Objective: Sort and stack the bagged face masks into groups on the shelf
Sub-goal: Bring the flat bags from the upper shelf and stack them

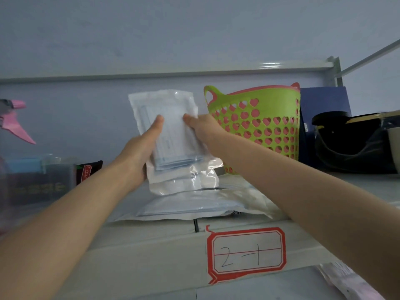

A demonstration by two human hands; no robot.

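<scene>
Mask bag [164,100] held upright over the shelf [151,245].
Left hand [138,152] and right hand [203,131] each grip one side of the glossy, crinkled plastic, thumbs laid across its front. Under it, flat bagged masks [190,204] lie on the pale shelf. Just beside stands a green basket [259,94] pierced with heart-shaped holes, a pink basket [295,85] nested inside.

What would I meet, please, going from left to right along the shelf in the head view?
Pink spray bottle → red-labelled dark packet → bagged face masks, held upright → green basket → dark blue box → black object.
</scene>
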